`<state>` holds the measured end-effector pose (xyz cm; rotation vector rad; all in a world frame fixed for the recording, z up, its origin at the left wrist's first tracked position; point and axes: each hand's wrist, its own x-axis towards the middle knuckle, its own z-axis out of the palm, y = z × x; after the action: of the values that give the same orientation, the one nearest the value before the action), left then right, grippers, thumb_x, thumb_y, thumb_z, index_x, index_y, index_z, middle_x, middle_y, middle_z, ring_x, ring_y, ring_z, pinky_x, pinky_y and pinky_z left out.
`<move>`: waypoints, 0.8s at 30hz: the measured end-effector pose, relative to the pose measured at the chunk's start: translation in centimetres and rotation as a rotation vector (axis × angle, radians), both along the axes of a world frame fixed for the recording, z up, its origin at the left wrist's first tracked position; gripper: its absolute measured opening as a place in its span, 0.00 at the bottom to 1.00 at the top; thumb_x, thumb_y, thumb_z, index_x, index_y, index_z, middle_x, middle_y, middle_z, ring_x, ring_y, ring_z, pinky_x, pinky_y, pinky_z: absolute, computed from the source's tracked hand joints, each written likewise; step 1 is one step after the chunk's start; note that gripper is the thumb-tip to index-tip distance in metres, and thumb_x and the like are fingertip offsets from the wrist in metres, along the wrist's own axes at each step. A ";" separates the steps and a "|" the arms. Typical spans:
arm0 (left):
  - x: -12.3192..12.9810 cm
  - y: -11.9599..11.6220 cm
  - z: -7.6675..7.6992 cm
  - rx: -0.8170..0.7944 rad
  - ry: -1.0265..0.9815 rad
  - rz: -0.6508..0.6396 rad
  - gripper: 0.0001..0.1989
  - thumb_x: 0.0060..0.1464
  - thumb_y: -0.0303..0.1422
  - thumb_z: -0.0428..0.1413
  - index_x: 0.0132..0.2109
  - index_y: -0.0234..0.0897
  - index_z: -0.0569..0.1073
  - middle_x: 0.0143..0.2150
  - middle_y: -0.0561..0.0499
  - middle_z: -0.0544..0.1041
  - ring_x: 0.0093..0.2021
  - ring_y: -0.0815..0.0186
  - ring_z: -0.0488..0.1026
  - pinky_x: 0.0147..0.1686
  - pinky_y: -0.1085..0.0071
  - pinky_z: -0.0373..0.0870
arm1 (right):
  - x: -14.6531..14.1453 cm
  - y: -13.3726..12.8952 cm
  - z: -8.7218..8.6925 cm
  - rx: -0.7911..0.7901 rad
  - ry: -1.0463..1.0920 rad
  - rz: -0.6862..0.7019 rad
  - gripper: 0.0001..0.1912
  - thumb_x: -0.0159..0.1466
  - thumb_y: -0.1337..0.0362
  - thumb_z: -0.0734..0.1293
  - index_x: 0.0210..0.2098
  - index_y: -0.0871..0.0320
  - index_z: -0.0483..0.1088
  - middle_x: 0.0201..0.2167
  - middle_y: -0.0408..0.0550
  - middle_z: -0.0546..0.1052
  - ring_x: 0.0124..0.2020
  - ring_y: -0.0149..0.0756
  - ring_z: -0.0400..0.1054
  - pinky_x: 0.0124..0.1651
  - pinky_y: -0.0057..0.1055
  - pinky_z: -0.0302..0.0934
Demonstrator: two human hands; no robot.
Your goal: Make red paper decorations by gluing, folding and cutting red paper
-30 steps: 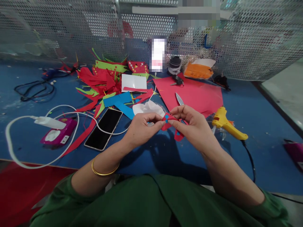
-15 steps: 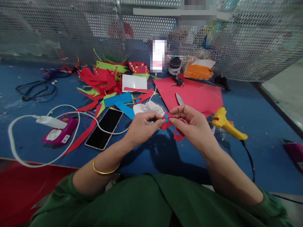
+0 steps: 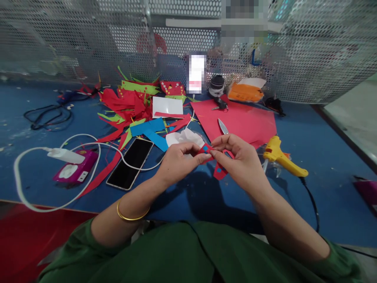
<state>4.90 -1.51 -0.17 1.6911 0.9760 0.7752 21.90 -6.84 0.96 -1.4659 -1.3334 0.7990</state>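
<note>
Two hands [image 3: 181,160] [image 3: 240,157] pinching one red strip [image 3: 205,149], one yellow glue gun [image 3: 279,156] nearby

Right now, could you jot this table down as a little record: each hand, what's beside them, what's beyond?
Left hand: pinching red paper with blue squares
Right hand: pinching the same paper
To the left: dark-screened phone; purple socket block with a white plug
To the right: yellow glue gun, lying on the blue table
Beyond: red sheet with keys on it; pointed metal blade, partly hidden
Unclear: content of the upright screen, pixelated
</note>
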 end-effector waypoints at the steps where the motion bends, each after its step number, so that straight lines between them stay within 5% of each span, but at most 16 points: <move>1: 0.0 0.0 0.0 -0.001 0.005 0.000 0.12 0.52 0.41 0.63 0.31 0.36 0.78 0.29 0.51 0.78 0.32 0.66 0.71 0.34 0.69 0.67 | -0.1 0.0 0.0 0.002 -0.002 0.005 0.09 0.58 0.62 0.69 0.37 0.57 0.71 0.33 0.45 0.77 0.35 0.35 0.73 0.40 0.35 0.65; 24: -0.3 0.3 0.3 -0.008 0.023 -0.066 0.16 0.60 0.42 0.56 0.28 0.37 0.76 0.28 0.51 0.77 0.31 0.66 0.71 0.36 0.68 0.66 | -0.1 -0.1 -0.1 0.012 -0.028 -0.005 0.08 0.59 0.61 0.69 0.38 0.56 0.71 0.33 0.44 0.77 0.36 0.36 0.73 0.40 0.35 0.64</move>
<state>4.59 -1.22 0.15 1.7201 0.9326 0.7088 21.78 -6.98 0.83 -1.4755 -1.3525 0.7683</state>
